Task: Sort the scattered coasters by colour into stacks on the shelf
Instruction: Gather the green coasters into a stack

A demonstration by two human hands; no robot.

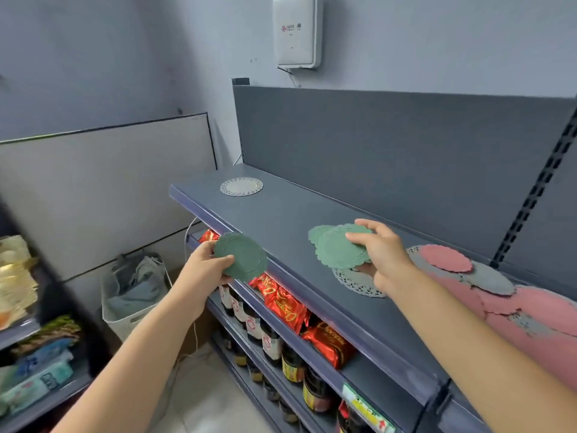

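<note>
Sorting is partway: your left hand [206, 267] pinches one green coaster [242, 256], your right hand [382, 254] grips the green stack [338, 246]; pink coasters [449, 259] and grey coasters [491, 279] lie mixed.

A small shop: slotted metal shelving [312, 214] holds rows of jars [292, 364] and red snack packets [285, 303] below.

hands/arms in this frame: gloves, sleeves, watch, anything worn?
Nothing worn that shows. Left hand and right hand are bare, no gloves, no rings visible. Both forearms are bare to the frame edge: no sleeves, watch, bands or markings in view.
</note>
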